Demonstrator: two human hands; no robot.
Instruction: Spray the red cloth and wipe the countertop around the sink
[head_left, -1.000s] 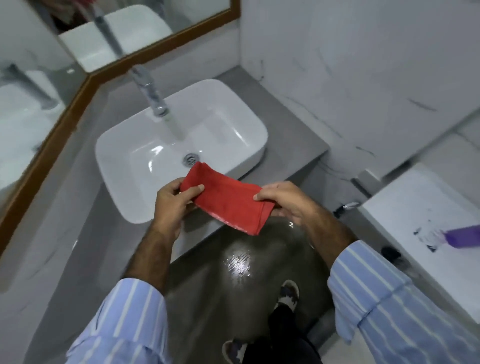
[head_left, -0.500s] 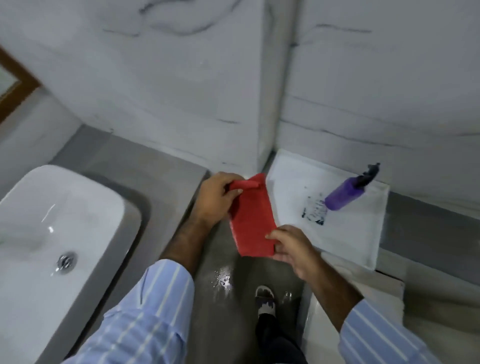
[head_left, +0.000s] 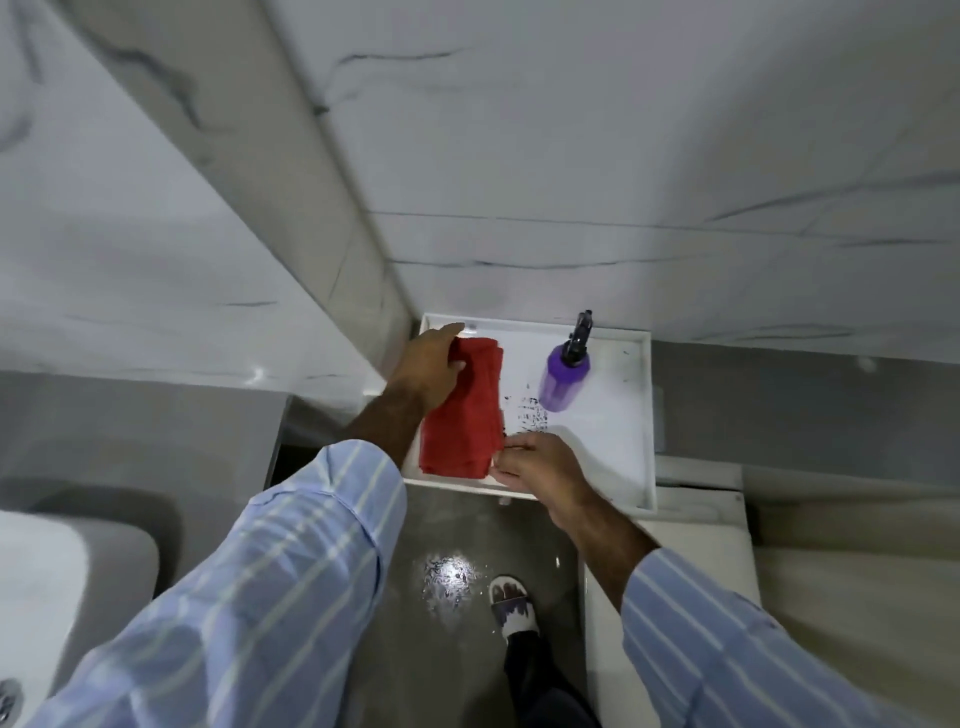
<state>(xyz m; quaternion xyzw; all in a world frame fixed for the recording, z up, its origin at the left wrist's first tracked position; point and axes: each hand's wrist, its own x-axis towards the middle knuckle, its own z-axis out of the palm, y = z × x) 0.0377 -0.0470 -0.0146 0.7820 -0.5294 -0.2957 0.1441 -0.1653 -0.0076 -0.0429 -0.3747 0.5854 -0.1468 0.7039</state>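
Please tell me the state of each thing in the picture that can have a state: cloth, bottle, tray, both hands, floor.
red cloth: folded, lying over the tray's left part, held at both ends.
purple spray bottle: standing on the tray, untouched.
white tray: marked with dark specks.
left hand: gripping the cloth's far end.
right hand: pinching its near corner.
floor: wet patch.

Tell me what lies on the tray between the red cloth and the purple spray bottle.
In the head view, only bare white tray with a patch of dark smudges separates the red cloth from the spray bottle.
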